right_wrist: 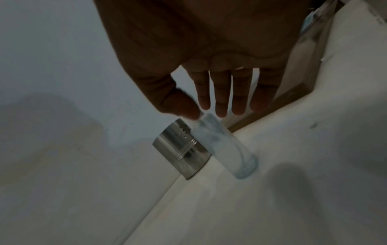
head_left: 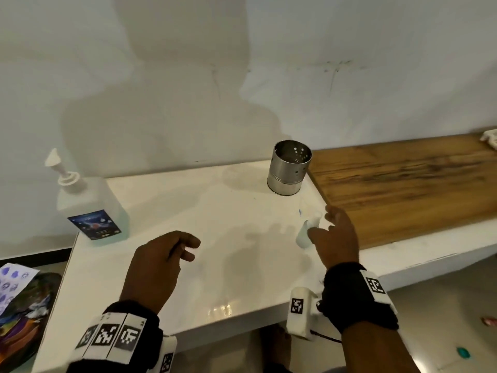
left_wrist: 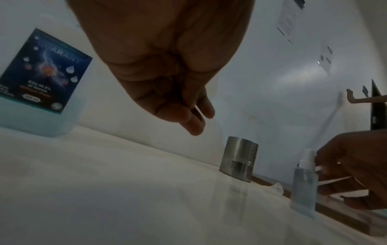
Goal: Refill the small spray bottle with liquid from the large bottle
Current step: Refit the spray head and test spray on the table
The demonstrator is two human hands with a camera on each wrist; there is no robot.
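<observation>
Right hand [head_left: 334,238]: lower right of the head view, fingers straight and spread. The thumb is at the top of the spray bottle [head_left: 306,232]; the right wrist view shows the fingers [right_wrist: 220,99] extended above it, not wrapped round it. Whether the thumb touches the bottle I cannot tell.
Left hand [head_left: 158,262]: lower centre of the head view, above the bench [head_left: 215,224], fingers loosely curled, holding nothing.
Spray bottle: small, clear, standing on the bench at its right edge, just left of the right hand. It looks tilted in the right wrist view and blurred in all three views.
Large bottle [head_left: 91,208]: left of the head view, at the bench's far left corner, upright, with a white pump top and a dark blue label; pale bluish liquid inside. Well apart from both hands.
Metal cup [head_left: 289,168]: perforated steel cylinder, upright, upper centre right, at the back of the bench near the wall [head_left: 188,76], beyond the spray bottle.
Wooden top [head_left: 403,184]: right of the bench, adjoining it.
</observation>
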